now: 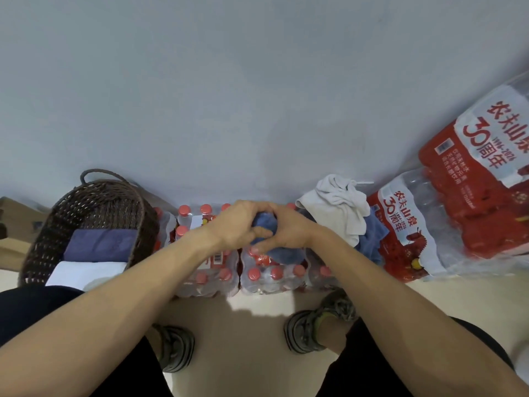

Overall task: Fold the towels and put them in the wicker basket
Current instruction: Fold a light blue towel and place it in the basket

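Your left hand (243,224) and right hand (286,233) are both curled round a bunched blue towel (266,224), gripping it over the shrink-wrapped water bottles (257,273). You seem to be gathering it to begin a fold, though your fingers hide its edges. Next, find two corners and spread it flat. Two folded towels already lie in the wicker basket (94,202); unfolded ones (340,207) wait just to your right.

Looking steeply down and forward from head height through one wide-angle lens, sitting close above both forearms, taking in the left hand (237,224) and right hand (282,230) at centre, with sandalled feet (307,329) showing beneath them.
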Action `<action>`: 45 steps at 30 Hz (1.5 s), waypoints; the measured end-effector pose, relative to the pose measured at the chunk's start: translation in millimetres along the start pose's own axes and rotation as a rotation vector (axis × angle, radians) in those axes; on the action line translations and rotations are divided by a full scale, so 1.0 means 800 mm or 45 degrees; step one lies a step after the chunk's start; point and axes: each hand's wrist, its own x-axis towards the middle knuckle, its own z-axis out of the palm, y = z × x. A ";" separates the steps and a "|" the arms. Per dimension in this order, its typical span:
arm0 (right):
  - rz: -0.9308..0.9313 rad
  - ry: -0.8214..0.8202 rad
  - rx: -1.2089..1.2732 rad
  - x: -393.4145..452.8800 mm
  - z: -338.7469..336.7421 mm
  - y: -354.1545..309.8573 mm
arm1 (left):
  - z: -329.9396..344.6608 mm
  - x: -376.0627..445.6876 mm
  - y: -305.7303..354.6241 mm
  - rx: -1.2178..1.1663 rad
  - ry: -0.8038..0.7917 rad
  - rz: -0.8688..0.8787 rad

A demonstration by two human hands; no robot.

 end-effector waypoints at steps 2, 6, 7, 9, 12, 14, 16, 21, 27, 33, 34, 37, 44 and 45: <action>-0.087 0.115 0.046 -0.002 0.007 -0.020 | -0.028 -0.010 0.008 0.045 -0.028 0.035; -0.192 0.159 0.174 -0.009 0.031 -0.056 | -0.089 -0.042 0.012 0.076 -0.090 0.100; -0.227 0.151 0.195 -0.011 0.039 -0.064 | -0.102 -0.051 0.011 0.048 -0.091 0.115; -0.289 0.128 0.224 -0.014 0.058 -0.077 | -0.124 -0.068 0.004 -0.023 -0.093 0.109; -0.328 0.105 0.180 -0.015 0.081 -0.087 | -0.149 -0.091 -0.015 -0.113 -0.095 0.043; -0.325 0.090 0.143 -0.016 0.091 -0.096 | -0.167 -0.103 -0.031 -0.125 -0.082 0.012; -0.334 0.074 0.169 -0.010 0.102 -0.104 | -0.186 -0.113 -0.046 -0.102 -0.046 -0.030; -0.307 -0.066 0.142 0.021 0.108 -0.144 | -0.226 -0.138 -0.097 -0.014 -0.009 -0.162; -0.179 0.048 0.278 0.106 0.112 -0.185 | -0.268 -0.200 -0.209 -0.354 -0.024 -0.636; -0.027 0.151 0.164 0.213 0.168 -0.218 | -0.238 -0.211 -0.294 -0.620 0.632 -0.911; -0.008 0.157 0.108 0.229 0.176 -0.223 | -0.232 -0.213 -0.304 -0.535 0.654 -0.948; 0.008 0.116 -0.107 0.269 0.198 -0.235 | -0.216 -0.218 -0.325 -0.196 0.556 -1.019; 0.120 -0.044 -0.651 0.316 0.226 -0.263 | -0.200 -0.230 -0.349 -0.167 0.524 -0.985; 0.138 -0.076 -0.684 0.318 0.226 -0.264 | -0.198 -0.230 -0.350 -0.204 0.533 -0.973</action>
